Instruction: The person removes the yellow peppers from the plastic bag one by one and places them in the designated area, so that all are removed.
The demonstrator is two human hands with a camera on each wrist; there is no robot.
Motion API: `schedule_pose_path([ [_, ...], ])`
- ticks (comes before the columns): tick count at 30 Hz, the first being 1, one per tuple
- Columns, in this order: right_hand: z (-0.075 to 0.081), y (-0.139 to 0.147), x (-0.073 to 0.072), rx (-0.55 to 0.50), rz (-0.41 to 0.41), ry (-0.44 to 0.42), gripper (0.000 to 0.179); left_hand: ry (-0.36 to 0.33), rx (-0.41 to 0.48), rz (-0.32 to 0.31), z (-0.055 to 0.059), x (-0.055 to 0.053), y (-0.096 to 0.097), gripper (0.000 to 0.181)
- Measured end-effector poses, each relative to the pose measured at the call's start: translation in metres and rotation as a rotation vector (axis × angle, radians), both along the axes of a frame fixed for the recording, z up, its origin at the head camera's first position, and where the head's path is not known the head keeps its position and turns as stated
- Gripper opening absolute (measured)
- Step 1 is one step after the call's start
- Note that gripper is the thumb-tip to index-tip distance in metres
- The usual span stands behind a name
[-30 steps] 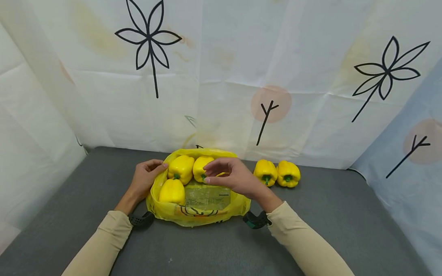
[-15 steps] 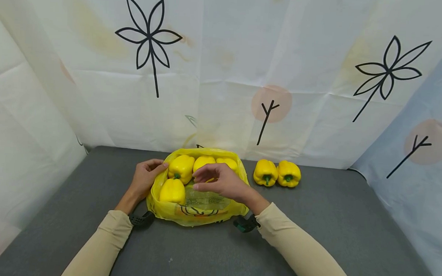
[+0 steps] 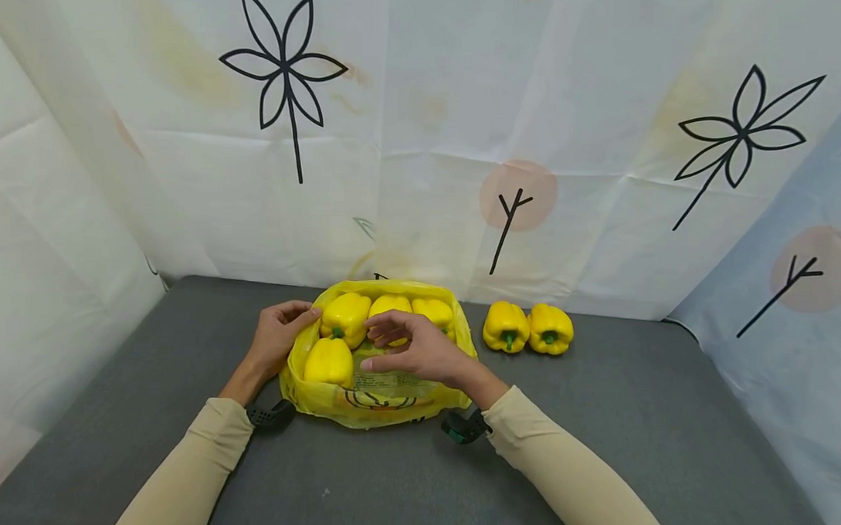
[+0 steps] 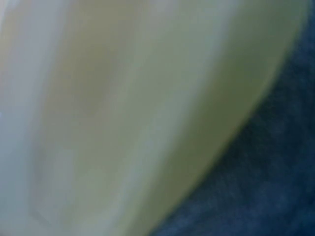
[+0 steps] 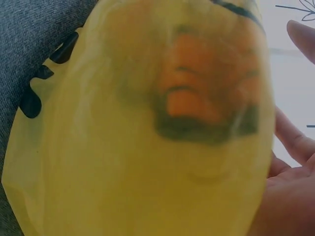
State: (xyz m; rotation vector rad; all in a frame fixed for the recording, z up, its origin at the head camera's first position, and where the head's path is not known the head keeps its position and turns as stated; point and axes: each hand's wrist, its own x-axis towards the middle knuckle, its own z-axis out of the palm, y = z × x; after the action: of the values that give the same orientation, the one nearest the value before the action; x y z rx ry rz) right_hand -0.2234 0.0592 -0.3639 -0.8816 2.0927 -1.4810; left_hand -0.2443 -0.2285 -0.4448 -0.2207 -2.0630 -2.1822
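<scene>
A yellow plastic bag (image 3: 369,417) lies with its mouth spread wide, several yellow bell peppers (image 3: 345,319) inside it. My left hand (image 3: 276,338) holds the bag's left rim, fingertips beside the back-left pepper. Over the bag's middle, my right hand (image 3: 424,349) hovers with fingers loosely bent and apart from the thumb, nothing between them. It partly covers the back-middle pepper (image 3: 390,302). The right wrist view shows printed bag plastic (image 5: 123,162) in front of part of the right hand (image 5: 295,187). Blurred pale yellow plastic (image 4: 147,98) fills most of the left wrist view.
Two more yellow bell peppers (image 3: 506,327) (image 3: 550,330) sit side by side on the dark grey table (image 3: 357,484), right of the bag. A white patterned cloth (image 3: 425,139) hangs behind the table and at both sides.
My right hand has shifted left and slightly nearer over the bag, so a pepper at the bag's back right now shows. The left hand has kept its place on the rim.
</scene>
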Motion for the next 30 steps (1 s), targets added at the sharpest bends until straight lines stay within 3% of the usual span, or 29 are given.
schedule_pose_path([
  [12, -0.003, -0.006, 0.001, 0.050, -0.018, -0.029, 0.066, -0.001, -0.026, 0.016, 0.001, 0.000, 0.002, 0.037],
  [25, -0.013, -0.021, 0.004, 0.099, -0.050, -0.045, 0.066, -0.005, -0.017, 0.017, 0.000, -0.001, 0.001, 0.034],
  [30, -0.015, -0.026, 0.005, 0.100, -0.044, -0.060, 0.067, 0.009, -0.010, 0.008, -0.001, -0.001, 0.000, 0.024],
])
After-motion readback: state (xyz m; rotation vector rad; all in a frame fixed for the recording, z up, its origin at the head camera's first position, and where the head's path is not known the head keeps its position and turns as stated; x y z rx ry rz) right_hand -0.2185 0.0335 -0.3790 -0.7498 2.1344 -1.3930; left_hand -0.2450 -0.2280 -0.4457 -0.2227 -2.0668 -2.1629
